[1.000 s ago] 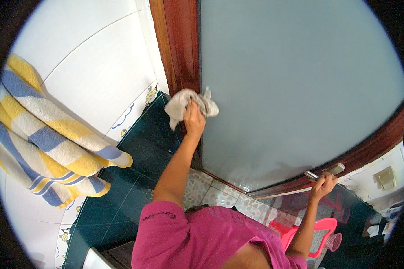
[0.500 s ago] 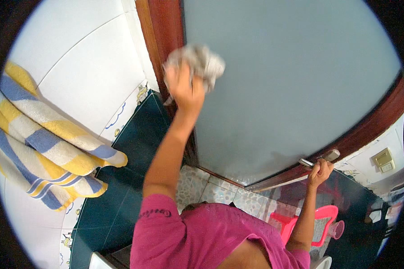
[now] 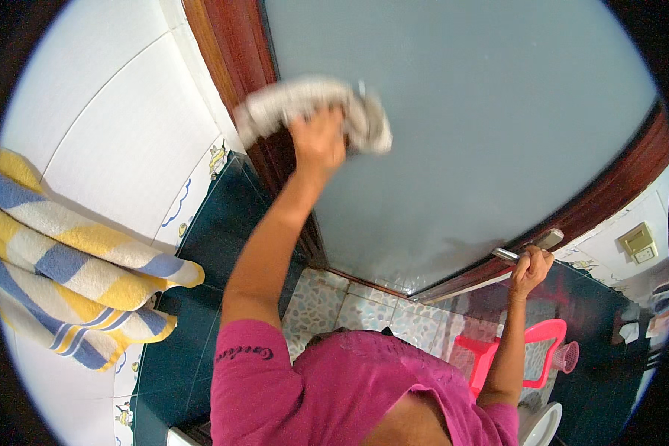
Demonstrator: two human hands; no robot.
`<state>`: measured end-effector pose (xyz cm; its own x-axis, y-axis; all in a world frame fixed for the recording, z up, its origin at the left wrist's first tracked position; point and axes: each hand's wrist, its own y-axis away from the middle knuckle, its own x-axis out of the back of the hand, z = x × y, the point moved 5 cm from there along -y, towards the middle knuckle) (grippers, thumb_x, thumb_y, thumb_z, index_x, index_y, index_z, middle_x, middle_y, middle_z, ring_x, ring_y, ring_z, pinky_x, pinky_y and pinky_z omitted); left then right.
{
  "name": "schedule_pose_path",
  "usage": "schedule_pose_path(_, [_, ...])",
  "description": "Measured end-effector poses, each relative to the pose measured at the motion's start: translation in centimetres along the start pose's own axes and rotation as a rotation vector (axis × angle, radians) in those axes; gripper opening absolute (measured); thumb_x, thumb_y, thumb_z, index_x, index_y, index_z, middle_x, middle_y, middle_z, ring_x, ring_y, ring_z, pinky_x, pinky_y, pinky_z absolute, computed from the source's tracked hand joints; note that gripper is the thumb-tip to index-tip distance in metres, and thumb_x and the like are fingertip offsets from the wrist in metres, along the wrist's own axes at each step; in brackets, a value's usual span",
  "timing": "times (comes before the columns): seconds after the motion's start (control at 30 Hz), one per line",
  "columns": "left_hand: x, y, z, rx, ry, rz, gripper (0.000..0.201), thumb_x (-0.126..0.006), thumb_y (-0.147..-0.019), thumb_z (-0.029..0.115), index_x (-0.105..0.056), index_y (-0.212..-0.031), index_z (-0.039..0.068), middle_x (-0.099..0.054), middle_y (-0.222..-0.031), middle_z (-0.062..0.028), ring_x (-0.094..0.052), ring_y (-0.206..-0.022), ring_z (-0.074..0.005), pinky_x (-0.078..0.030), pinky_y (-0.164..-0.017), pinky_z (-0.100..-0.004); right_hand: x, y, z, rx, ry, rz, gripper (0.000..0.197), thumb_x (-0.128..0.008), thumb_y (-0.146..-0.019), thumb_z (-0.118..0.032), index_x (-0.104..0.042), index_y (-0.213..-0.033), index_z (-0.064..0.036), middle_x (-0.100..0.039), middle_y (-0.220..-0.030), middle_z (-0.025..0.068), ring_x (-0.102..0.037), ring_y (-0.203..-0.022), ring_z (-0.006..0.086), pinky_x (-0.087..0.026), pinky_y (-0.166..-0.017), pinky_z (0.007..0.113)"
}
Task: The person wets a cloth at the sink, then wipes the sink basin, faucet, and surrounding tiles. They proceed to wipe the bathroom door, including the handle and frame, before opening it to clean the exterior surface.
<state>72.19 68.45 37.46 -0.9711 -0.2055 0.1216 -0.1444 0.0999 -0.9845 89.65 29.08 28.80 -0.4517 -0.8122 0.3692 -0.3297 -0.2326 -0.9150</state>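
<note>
One grip, the left hand [image 3: 320, 143], is bunched around a cloth [image 3: 305, 92] at the left edge of the door [image 3: 453, 141]; the other, the right hand [image 3: 528, 273], clasps its handle [image 3: 506, 255]. Wiping seems in hand; the next stroke calls for flat pressure, the door steady. A towel [image 3: 97, 239] hangs left of the door.

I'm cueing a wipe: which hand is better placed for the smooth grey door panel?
Probably the left hand: it grips the crumpled whitish cloth by the panel, while the right hand holds the silver metal handle.
</note>
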Motion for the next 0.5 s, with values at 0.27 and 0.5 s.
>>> schedule_pose_path(0.27, [-0.4, 17.4, 3.1, 0.128, 0.328, -0.478, 0.017, -0.06, -0.067, -0.001, -0.066, -0.08, 0.006, -0.063, -0.081, -0.0064, -0.06, -0.073, -0.0221, -0.046, -0.063, -0.0367, -0.3, 0.2, 0.8, -0.031, 0.02, -0.021, 0.009, -0.046, -0.067, -0.003, -0.054, -0.07, -0.0014, -0.051, -0.066, 0.0095, -0.044, -0.069, 0.0238, -0.037, -0.066, 0.033])
schedule_pose_path(0.5, [-0.3, -2.0, 3.8, -0.161, 0.133, -0.045, 0.017, -0.063, -0.075, 0.017, -0.069, -0.09, 0.018, -0.066, -0.091, 0.0047, -0.038, -0.07, -0.0167, -0.029, -0.064, -0.029, -0.5, 0.4, 0.9, -0.015, 0.005, 0.01, 0.007, -0.047, -0.065, -0.003, -0.053, -0.068, -0.0017, -0.048, -0.065, 0.0107, -0.044, -0.068, 0.0249, -0.037, -0.065, 0.033])
